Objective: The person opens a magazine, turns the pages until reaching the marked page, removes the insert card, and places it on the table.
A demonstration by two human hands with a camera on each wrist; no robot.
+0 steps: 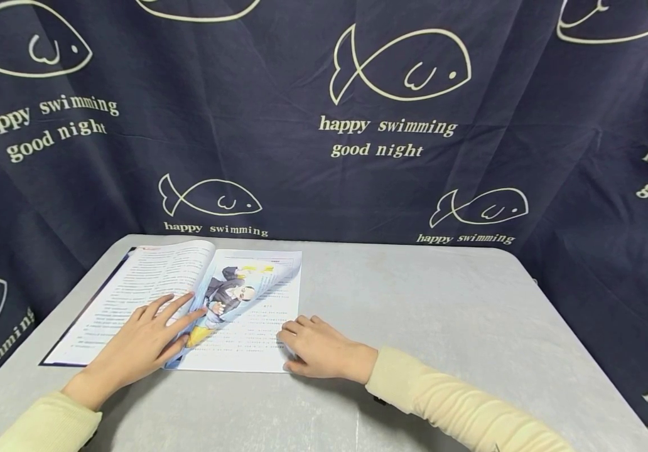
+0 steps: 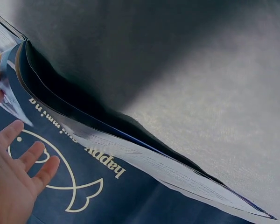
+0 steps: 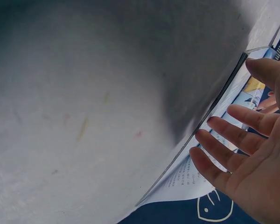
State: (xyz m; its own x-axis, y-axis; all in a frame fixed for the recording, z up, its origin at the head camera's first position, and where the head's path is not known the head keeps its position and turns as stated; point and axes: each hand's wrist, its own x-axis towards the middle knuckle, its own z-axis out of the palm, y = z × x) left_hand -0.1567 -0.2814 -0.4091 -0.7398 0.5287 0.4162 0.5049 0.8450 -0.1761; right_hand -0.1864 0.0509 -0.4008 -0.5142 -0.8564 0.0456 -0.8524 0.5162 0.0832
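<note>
An open book [image 1: 112,301] with printed text lies on the left part of the table. A page [image 1: 225,314] with a colour drawing of a dark-suited figure curls up near the spine, over the text page [image 1: 245,351] on the right. My left hand [image 1: 140,342] lies across the spine area, its spread fingers touching the curling page. At the lower right edge of the book rests my right hand [image 1: 324,348], fingers gently bent. The right wrist view shows its relaxed fingers [image 3: 228,135] beside the book's edge; the left wrist view shows extended fingers [image 2: 30,161].
The grey table [image 1: 426,314] extends to the right of the book. Behind it hangs a dark blue curtain [image 1: 290,157] printed with white fish and lettering. A dark cover edge [image 1: 55,358] shows beneath the left pages.
</note>
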